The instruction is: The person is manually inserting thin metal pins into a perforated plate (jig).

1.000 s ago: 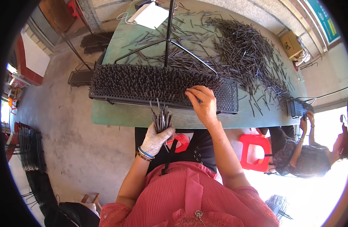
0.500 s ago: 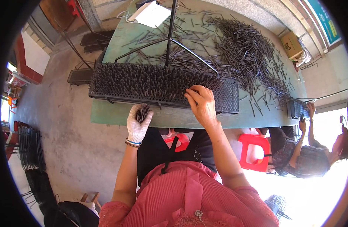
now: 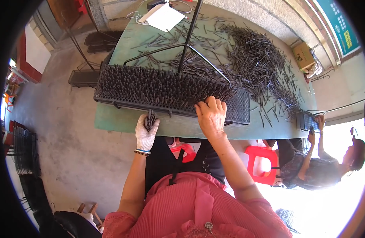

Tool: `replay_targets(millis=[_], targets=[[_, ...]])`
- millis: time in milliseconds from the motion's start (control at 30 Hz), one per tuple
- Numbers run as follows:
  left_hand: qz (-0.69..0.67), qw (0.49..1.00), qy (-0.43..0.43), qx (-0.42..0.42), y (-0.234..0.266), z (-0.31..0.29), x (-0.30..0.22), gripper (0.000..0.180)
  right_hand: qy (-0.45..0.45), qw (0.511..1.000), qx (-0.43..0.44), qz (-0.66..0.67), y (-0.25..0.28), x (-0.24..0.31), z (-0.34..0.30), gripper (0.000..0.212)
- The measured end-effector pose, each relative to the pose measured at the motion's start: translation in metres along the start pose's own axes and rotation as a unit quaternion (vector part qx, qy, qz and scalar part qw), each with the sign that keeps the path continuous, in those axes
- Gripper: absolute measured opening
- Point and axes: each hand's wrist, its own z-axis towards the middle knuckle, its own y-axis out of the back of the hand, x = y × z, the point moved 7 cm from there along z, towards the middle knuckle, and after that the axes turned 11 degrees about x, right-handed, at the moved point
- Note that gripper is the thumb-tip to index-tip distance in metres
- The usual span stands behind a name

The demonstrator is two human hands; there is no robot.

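Note:
A long black perforated rack (image 3: 242,106) lies across the near part of the table, most of its holes filled with short dark sticks (image 3: 150,85) standing upright. Its right end shows bare holes. My left hand (image 3: 145,135), in a white knitted glove, is closed round a small bundle of the same sticks (image 3: 150,119) just in front of the rack. At the rack's front edge, right of the middle, my bare right hand (image 3: 212,117) has its fingers bent and pinched together among the sticks. Whatever is between those fingertips is hidden.
A black metal handle (image 3: 186,43) rises from the rack. Loose sticks (image 3: 258,59) are heaped on the green table (image 3: 125,123) behind it. White paper (image 3: 162,16) lies at the back. Another person (image 3: 321,164) works at a smaller rack on the right, near a red stool (image 3: 252,164).
My right hand has shifted slightly toward the rack's front edge, its fingers still pinched. My left hand keeps its bundle in nearly the same place. The whole view has tilted a little.

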Motion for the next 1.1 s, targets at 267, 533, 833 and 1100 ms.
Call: replay_targets(millis=[267,533,833,1100], targets=[[0.028,0.998,-0.031,0.041,-0.001,0.002,0.007,0.034,-0.073,0.997,-0.013,-0.03,-0.002,0.006,0.003,0.012],[-0.005,0.996,-0.072,0.042,-0.003,0.002,0.001,0.033,-0.126,0.987,-0.074,0.072,-0.004,-0.009,-0.001,0.008],[0.049,0.994,-0.082,0.047,0.0,0.001,-0.023,0.029,-0.121,0.983,-0.055,0.127,0.001,-0.021,0.001,0.012],[0.068,0.992,-0.095,0.043,0.001,0.002,-0.024,0.029,-0.044,0.993,-0.031,0.107,0.008,-0.014,0.011,0.017]])
